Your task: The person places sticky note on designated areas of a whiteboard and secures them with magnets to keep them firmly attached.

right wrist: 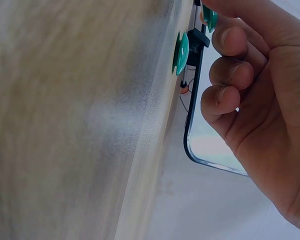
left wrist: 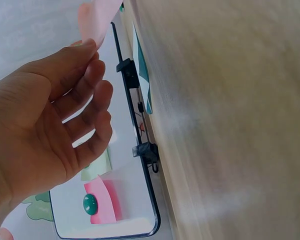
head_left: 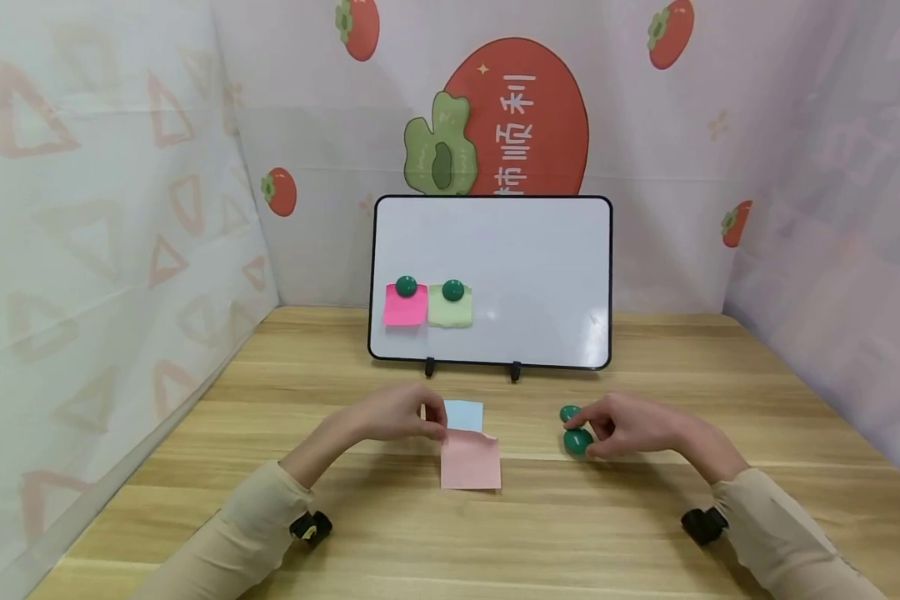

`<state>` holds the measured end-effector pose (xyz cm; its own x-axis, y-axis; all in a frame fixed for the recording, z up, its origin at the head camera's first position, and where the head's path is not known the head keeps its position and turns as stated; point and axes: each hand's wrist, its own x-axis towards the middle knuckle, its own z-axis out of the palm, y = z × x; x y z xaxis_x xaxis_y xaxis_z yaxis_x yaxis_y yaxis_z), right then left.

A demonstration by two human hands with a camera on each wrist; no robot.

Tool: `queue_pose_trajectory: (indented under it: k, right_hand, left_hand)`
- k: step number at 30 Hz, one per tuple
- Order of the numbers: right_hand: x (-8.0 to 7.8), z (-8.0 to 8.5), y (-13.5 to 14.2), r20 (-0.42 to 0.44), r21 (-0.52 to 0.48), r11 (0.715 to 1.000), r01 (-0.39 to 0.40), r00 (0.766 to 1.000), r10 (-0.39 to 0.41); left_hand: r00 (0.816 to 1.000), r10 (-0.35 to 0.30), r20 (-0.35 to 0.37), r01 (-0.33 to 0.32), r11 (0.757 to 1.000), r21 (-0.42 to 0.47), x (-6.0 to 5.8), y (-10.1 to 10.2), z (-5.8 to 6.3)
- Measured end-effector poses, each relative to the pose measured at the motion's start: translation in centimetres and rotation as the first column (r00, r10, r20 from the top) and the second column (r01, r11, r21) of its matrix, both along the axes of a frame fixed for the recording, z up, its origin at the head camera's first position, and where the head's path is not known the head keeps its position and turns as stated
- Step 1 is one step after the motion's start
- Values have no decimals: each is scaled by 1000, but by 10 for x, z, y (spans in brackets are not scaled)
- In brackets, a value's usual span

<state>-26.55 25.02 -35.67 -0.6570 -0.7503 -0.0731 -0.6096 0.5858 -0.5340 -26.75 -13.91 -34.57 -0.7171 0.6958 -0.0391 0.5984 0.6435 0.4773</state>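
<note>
My left hand (head_left: 399,414) pinches the upper left corner of a pale pink sticky note (head_left: 470,462) between thumb and index finger. Behind that note a light blue sticky note (head_left: 465,414) lies on the table, its lower part covered. In the left wrist view, the pink note (left wrist: 104,17) bends up from the fingertips. My right hand (head_left: 637,425) holds a round green magnet (head_left: 577,442) between thumb and index finger, also visible in the right wrist view. Just behind it, a second green magnet (right wrist: 181,54) rests on the table, partly hidden by the fingers in the head view.
A black-framed whiteboard (head_left: 540,275) stands at the table's back on small black feet (head_left: 515,372). Two green magnets fix a bright pink note (head_left: 405,310) and a pale green note (head_left: 450,312) to its left side. Printed curtains surround the wooden table (head_left: 450,550).
</note>
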Motion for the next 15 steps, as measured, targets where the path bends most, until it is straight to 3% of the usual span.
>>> queue_pose_trajectory:
  k: [15]
  right_hand:
    - [3, 4, -5, -21, -19, 1000, 3, 1000, -3]
  left_hand:
    - [997, 61, -42, -58, 996, 73, -6, 4, 14]
